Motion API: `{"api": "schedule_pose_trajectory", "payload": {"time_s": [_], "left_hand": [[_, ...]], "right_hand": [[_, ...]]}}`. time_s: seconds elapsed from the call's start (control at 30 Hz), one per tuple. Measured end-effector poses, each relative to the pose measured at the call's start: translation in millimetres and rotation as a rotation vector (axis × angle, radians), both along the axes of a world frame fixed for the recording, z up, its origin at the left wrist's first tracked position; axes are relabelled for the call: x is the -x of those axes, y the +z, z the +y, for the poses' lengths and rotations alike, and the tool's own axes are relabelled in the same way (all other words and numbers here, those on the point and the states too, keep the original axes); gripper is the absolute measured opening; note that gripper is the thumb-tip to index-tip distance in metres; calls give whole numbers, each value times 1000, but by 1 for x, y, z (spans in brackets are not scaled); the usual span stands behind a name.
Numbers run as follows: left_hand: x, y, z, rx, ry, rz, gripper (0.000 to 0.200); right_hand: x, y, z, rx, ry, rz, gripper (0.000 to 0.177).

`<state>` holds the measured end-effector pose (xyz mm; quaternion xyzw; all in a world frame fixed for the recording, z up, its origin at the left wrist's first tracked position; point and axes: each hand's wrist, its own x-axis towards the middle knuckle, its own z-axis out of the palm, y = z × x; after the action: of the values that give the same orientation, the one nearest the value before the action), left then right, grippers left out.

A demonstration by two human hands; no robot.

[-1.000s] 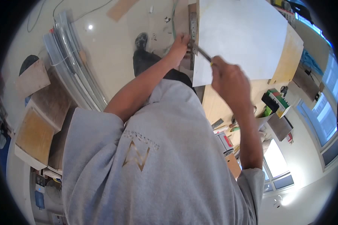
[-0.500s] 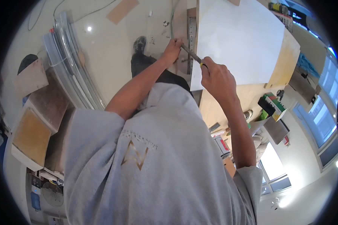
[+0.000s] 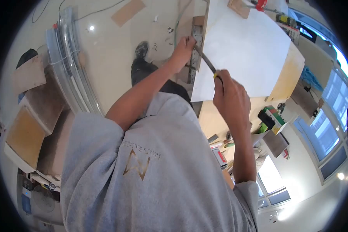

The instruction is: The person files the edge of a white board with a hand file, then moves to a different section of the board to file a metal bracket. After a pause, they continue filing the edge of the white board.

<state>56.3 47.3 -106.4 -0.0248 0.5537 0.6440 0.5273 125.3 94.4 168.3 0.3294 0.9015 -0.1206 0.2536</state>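
Note:
My right hand (image 3: pixel 232 98) is wrapped round the yellow-and-black handle of a long dark file (image 3: pixel 205 58). The file slants across the edge of a white panel (image 3: pixel 247 54) lying on the workbench. At the far end of the file, the fingers of my left hand (image 3: pixel 184 51) pinch its tip. That hand is just off the panel's left edge, over a metal strip with holes (image 3: pixel 195 42) on the bench's side.
A wooden block (image 3: pixel 239 8) and a red clamp (image 3: pixel 261 4) sit at the panel's far edge. A green box (image 3: pixel 273 118) and tools lie on the bench to the right. Long clear-wrapped strips (image 3: pixel 71 58) lie on the floor at left, near stacked boxes (image 3: pixel 25 135).
Both hands have shifted right with the file, the right hand also toward my body. The view has moved a little, showing more of the panel's far edge.

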Motion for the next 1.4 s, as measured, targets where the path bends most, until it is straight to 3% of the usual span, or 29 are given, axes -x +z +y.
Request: {"api": "schedule_pose_trajectory", "payload": {"time_s": [0.07, 0.13, 0.2, 0.3, 0.4, 0.5, 0.57, 0.6, 0.63, 0.7, 0.8, 0.93, 1.0, 1.1, 1.23, 1.3, 1.4], "left_hand": [[-4, 24, -2, 21, -46, -147, 57], [-18, -38, -7, 31, -117, -8, 55], [-9, -33, -16, 127, -217, -39, 56], [4, -20, 1, 50, 18, 110, 49], [40, 28, 26, -8, 104, 92, 51], [44, 22, 36, -13, 33, -95, 57], [50, 10, 32, 64, -43, -98, 58], [49, 2, 28, 105, -82, -102, 58], [48, -7, 27, 96, -88, -58, 58], [54, -16, 27, 87, -116, 35, 58], [77, 25, 50, -26, 165, 152, 55], [92, 29, 72, -47, 193, 49, 53], [86, 17, 65, 66, 192, -46, 53], [73, -54, 41, 198, -142, 34, 53], [85, -32, 51, 116, 60, 49, 55], [112, 29, 59, 14, 219, 2, 60], [124, 18, 84, -14, 289, -50, 52]], "right_hand": [[-7, -3, 1, -14, -8, 28, 11], [-20, -25, -1, 45, -31, 15, 12], [-15, -31, 1, 143, -123, -77, 15], [12, -7, 10, 97, -131, -18, 18], [49, 34, 22, 61, -152, 6, 30], [49, 20, 30, 74, -152, -51, 37], [21, -22, 29, 49, -72, -39, 37], [22, -26, 24, 78, -86, 17, 38], [31, -22, 25, 113, -167, -90, 39], [38, -13, 38, 106, -135, 25, 39], [77, 31, 54, 61, -170, 3, 38], [108, 39, 63, 23, -196, -59, 37], [82, -3, 74, 55, -147, -2, 37], [82, -31, 57, 91, -137, -79, 36], [106, 0, 79, 99, -169, -61, 36], [133, 30, 80, 41, -174, -48, 37], [148, 27, 103, 36, -130, 14, 36]]}}
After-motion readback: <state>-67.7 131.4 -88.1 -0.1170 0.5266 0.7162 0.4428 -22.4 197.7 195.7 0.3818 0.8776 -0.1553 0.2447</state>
